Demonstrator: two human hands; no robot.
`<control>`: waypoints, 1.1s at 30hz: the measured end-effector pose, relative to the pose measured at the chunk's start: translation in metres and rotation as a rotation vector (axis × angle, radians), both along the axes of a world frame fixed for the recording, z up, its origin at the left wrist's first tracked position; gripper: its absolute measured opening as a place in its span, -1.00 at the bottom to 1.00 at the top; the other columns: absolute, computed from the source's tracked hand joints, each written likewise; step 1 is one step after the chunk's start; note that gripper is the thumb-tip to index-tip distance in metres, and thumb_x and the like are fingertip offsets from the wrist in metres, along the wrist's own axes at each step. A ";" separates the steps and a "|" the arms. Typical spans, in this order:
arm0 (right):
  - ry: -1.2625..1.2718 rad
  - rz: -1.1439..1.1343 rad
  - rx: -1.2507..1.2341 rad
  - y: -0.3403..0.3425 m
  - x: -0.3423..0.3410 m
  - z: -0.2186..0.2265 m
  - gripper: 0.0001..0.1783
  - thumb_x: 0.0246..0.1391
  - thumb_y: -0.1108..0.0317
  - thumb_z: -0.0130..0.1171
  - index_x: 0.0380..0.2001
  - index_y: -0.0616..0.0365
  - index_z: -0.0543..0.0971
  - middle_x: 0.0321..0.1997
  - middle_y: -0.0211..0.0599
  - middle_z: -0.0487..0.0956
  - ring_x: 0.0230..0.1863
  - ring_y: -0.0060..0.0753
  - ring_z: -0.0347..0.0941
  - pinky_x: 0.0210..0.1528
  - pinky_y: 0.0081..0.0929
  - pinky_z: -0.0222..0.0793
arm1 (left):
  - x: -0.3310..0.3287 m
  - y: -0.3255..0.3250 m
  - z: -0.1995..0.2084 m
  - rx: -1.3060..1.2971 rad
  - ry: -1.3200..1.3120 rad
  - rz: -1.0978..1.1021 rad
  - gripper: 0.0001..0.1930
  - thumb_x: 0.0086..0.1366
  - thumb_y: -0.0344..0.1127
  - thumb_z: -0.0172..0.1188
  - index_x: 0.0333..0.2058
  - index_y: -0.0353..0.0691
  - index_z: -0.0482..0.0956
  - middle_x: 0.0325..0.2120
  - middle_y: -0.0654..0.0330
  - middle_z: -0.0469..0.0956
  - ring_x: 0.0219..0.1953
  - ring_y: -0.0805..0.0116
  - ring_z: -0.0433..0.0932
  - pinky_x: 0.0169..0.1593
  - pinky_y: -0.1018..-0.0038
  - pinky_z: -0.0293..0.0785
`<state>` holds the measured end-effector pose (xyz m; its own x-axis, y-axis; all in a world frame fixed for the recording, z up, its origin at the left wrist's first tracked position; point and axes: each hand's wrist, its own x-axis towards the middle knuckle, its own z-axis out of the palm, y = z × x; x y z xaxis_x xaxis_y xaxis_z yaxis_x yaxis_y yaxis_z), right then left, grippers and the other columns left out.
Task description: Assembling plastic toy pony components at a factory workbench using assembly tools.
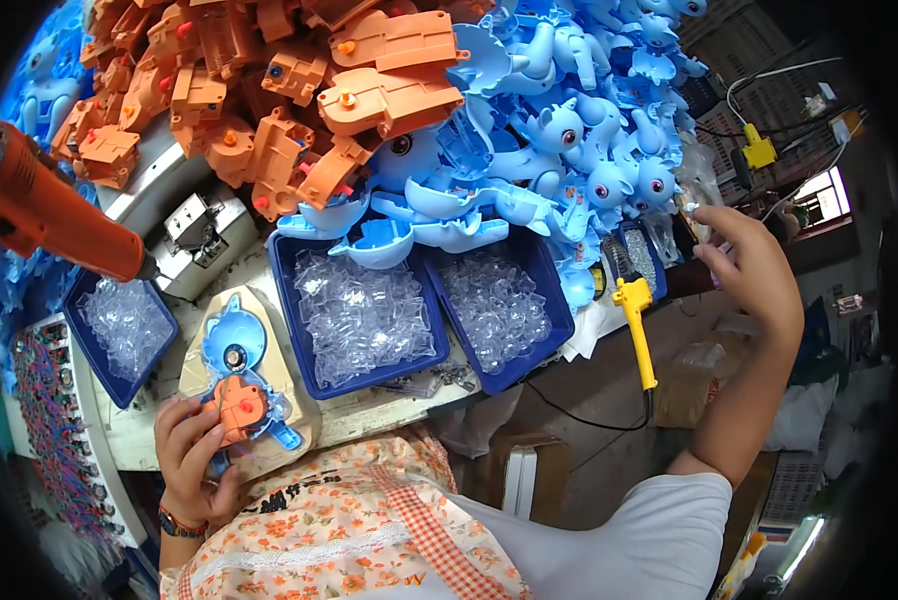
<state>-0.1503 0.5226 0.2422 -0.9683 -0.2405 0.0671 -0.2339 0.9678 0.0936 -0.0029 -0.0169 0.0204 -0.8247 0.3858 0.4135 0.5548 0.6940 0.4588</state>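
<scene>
My left hand (191, 452) closes its fingers on the side of an orange plastic gearbox (240, 408) with a red knob. That gearbox lies over a light-blue toy animal shell half (235, 338), which rests open side up on a beige holding block (197, 372). A round dark part sits in the shell's head. My right hand (749, 262) is raised at the far right, beside the toy pile. Its thumb and index finger are bent and apart, with a small pale bit by the index fingertip; whether it touches that bit is unclear.
Blue bins (434, 358) hold clear plastic parts. Orange gearboxes (389, 100) and blue toy shells (539, 150) pile up behind. An orange power screwdriver (64, 215) hangs at left. A yellow-handled soldering iron (637, 325) stands right of the bins. Wired parts (64, 430) lie far left.
</scene>
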 end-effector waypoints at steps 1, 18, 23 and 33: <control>-0.019 -0.029 0.000 0.003 0.002 0.000 -0.57 -0.06 0.51 0.29 -0.03 0.21 0.56 -0.21 -0.18 0.60 -0.29 -0.26 0.52 -0.16 -0.36 0.44 | 0.000 -0.001 0.000 0.010 -0.009 -0.022 -0.50 0.10 -0.19 0.23 0.04 -0.18 0.49 0.02 -0.03 0.47 0.08 -0.13 0.41 0.18 -0.14 0.25; 0.151 -0.271 0.155 0.031 -0.042 -0.006 -0.64 0.00 0.37 0.28 -0.07 0.18 0.62 -0.10 -0.10 0.65 -0.13 -0.10 0.59 -0.04 -0.30 0.48 | 0.024 -0.003 0.000 -0.128 -0.082 0.128 -0.29 0.23 0.00 0.16 0.27 -0.30 0.31 0.30 -0.20 0.20 0.35 -0.26 0.15 0.35 -0.16 0.01; 0.077 -0.356 0.090 0.057 -0.063 -0.016 -0.63 -0.01 0.36 0.29 -0.08 0.20 0.62 -0.12 -0.08 0.66 -0.15 -0.11 0.60 -0.04 -0.30 0.47 | 0.027 -0.007 -0.004 -0.128 -0.104 0.136 -0.32 0.28 0.02 0.12 0.27 -0.27 0.31 0.31 -0.19 0.19 0.36 -0.25 0.15 0.35 -0.15 0.02; 0.013 -0.411 0.112 0.064 -0.074 -0.022 -0.65 -0.04 0.33 0.29 -0.14 0.21 0.63 -0.17 -0.05 0.66 -0.11 -0.03 0.60 -0.03 -0.26 0.47 | 0.031 -0.008 -0.007 -0.108 -0.081 0.190 -0.33 0.30 0.04 0.10 0.26 -0.26 0.33 0.30 -0.20 0.20 0.34 -0.26 0.17 0.34 -0.15 0.05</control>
